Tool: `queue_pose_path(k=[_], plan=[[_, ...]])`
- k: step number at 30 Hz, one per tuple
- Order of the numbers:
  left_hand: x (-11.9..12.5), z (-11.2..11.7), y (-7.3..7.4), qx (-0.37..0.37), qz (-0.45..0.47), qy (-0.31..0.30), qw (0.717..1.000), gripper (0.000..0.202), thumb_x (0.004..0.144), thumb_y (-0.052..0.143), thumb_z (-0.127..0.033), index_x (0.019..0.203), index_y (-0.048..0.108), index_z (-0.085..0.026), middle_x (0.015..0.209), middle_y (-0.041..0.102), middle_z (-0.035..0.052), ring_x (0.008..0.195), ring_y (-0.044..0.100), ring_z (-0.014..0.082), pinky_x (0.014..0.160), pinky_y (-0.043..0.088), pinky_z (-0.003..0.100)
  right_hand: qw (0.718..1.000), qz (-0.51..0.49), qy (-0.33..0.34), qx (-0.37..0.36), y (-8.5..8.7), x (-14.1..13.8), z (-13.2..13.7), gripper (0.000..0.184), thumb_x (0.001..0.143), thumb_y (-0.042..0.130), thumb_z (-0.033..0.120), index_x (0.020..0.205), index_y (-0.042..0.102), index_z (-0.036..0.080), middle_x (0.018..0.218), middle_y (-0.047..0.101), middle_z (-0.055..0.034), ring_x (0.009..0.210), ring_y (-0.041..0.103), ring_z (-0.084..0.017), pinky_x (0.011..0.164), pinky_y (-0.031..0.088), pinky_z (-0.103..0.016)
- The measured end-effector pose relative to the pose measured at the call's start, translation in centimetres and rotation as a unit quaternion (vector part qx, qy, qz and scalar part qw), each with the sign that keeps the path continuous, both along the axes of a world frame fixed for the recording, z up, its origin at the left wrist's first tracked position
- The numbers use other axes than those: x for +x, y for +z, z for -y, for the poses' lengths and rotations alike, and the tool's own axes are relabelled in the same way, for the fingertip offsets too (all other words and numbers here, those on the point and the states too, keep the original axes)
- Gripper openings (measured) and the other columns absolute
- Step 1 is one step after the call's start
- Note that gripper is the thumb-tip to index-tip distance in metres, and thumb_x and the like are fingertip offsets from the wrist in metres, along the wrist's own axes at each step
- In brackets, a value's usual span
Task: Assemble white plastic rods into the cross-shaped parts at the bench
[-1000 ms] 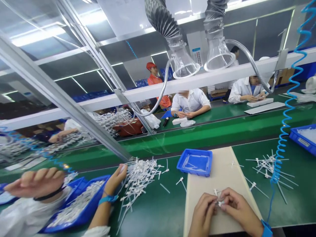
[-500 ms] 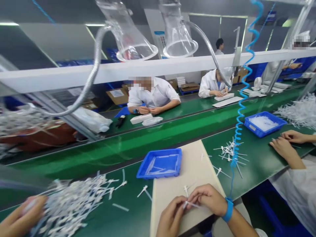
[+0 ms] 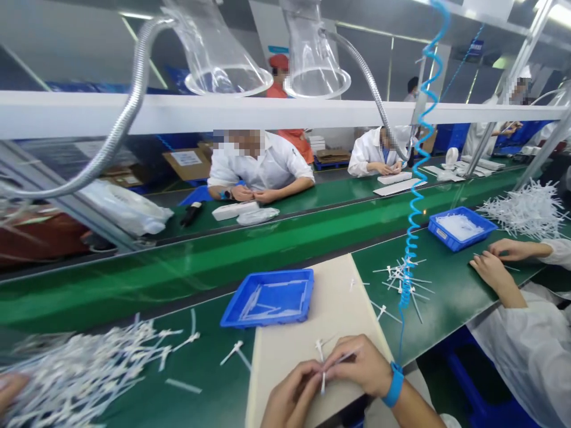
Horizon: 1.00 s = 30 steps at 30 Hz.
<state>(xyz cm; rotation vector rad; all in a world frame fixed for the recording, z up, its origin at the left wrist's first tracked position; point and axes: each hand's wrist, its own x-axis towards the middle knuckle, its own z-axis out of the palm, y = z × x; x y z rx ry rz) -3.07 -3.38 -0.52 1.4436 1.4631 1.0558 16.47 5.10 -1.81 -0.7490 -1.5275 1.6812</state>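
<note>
My left hand (image 3: 294, 389) and my right hand (image 3: 361, 367), which wears a blue wristband (image 3: 393, 385), meet over a beige board (image 3: 332, 297). Their fingertips pinch a small white plastic connector piece with thin translucent tubes (image 3: 323, 381). One tube points down below the fingers and another thin strip runs across my right hand. The fingers partly hide the piece's middle. Just beyond my fingertips lies another white connector piece (image 3: 319, 346) on the board. A blue tray (image 3: 232, 306) holding several thin translucent strips stands at the board's far left.
A large heap of tubed white pieces (image 3: 89, 368) lies left, beside a co-worker's hand (image 3: 11, 389). More pieces (image 3: 401, 276) lie right, under a hanging blue coiled hose (image 3: 417, 208). A co-worker's hands (image 3: 495, 270) work near another blue tray (image 3: 464, 244). Clear funnel hoods (image 3: 316, 77) hang above.
The view has turned, so the bench appears shifted left. My hands stay together on the piece, which has changed angle. The co-worker's hand at left has mostly left the picture.
</note>
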Motion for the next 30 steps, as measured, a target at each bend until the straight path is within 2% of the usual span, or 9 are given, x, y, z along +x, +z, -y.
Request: queue_pose_path(k=[6,11,16,19,24,30], plan=[[0.3,0.0,-0.3,0.056,-0.019,0.039,0.997,0.033,0.102,0.065,-0.051,0.096,0.081,-0.023,0.093,0.08,0.0066,0.086,0.077,0.0222,0.079,0.062,0.026,0.999,-0.028,-0.028,0.006,0.2,0.1,-0.4,0.025,0.078,0.095,0.05,0.09,0.091,0.028,0.097,0.081,-0.007,0.096,0.075,-0.024,0.09,0.058,-0.034],[0.2,-0.3,-0.3,0.12,-0.044,0.042,0.991,0.023,0.101,0.069,-0.042,0.096,0.084,-0.025,0.096,0.08,0.0068,0.088,0.078,0.0216,0.083,0.063,0.027,0.996,-0.037,-0.021,-0.081,-0.1,0.2,-0.4,0.03,0.074,0.096,0.048,0.086,0.089,0.022,0.084,0.08,-0.0057,0.068,0.072,-0.019,0.069,0.059,-0.032],[0.1,-0.2,-0.6,0.149,-0.043,0.036,0.987,0.019,0.102,0.07,-0.038,0.101,0.085,-0.026,0.1,0.081,0.0067,0.092,0.079,0.0212,0.085,0.064,0.027,0.992,-0.02,-0.023,-0.125,0.8,-0.2,0.2,0.03,0.071,0.098,0.039,0.089,0.086,0.019,0.076,0.079,-0.003,0.073,0.074,-0.019,0.079,0.06,-0.032],[0.3,-0.2,-0.5,0.156,-0.029,0.051,0.986,0.022,0.102,0.068,-0.039,0.1,0.085,-0.025,0.1,0.082,0.007,0.092,0.08,0.0213,0.084,0.065,0.027,0.99,-0.011,-0.031,-0.136,1.1,-0.6,0.5,0.029,0.072,0.096,0.039,0.089,0.084,0.018,0.076,0.079,-0.0032,0.074,0.074,-0.019,0.079,0.058,-0.031],[1.1,0.1,0.1,0.132,-0.02,0.099,0.986,0.022,0.102,0.069,-0.038,0.097,0.083,-0.021,0.095,0.083,0.007,0.087,0.08,0.021,0.084,0.065,0.029,0.988,-0.006,-0.046,-0.147,0.6,-0.3,0.6,0.037,0.071,0.097,0.045,0.089,0.083,0.016,0.077,0.08,-0.005,0.074,0.075,-0.02,0.077,0.06,-0.032],[1.7,-0.1,0.6,0.175,-0.006,0.076,0.982,0.019,0.104,0.068,-0.032,0.099,0.081,-0.018,0.094,0.082,0.0089,0.086,0.078,0.02,0.082,0.064,0.03,0.99,0.0,-0.016,-0.141,-0.1,0.8,0.1,0.033,0.078,0.095,0.043,0.093,0.082,0.018,0.091,0.083,-0.0078,0.083,0.078,-0.022,0.084,0.064,-0.037]])
